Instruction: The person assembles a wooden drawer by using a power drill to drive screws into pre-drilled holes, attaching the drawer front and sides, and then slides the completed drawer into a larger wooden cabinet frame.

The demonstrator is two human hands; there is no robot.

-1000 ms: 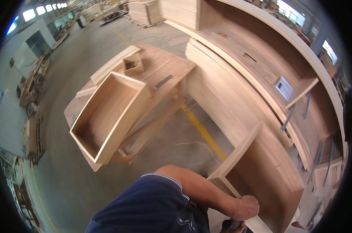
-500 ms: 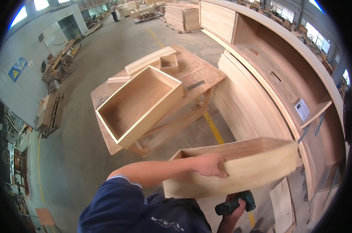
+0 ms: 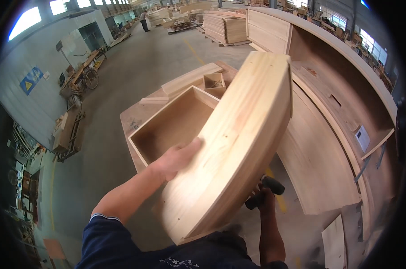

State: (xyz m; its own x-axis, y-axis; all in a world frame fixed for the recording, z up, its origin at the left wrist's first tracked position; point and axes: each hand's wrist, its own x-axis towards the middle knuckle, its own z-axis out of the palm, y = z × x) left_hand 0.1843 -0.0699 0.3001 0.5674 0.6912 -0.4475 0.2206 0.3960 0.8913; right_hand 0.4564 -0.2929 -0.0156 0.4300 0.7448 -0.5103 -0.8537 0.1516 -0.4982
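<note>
In the head view, a long wooden box is held raised and tilted, with one broad panel turned upward. Its left edge is clasped by the left grip: the thumb is laid on the upturned panel, while the fingers are largely hidden. From that grip the box is extended to the right and toward the far side, and its near end is brought close to the dark blue shirt.

A dark power tool is clenched in the right grip, placed low at the right of the box's near half; whether the box is touched there cannot be told.

Beyond the left grip, a second, open-topped box is set on the worktop, partly covered from sight by the raised one. On its far side a small square box and a pale board are laid. At the right, a large wooden cabinet is seen, with a paper sheet inside it.
</note>
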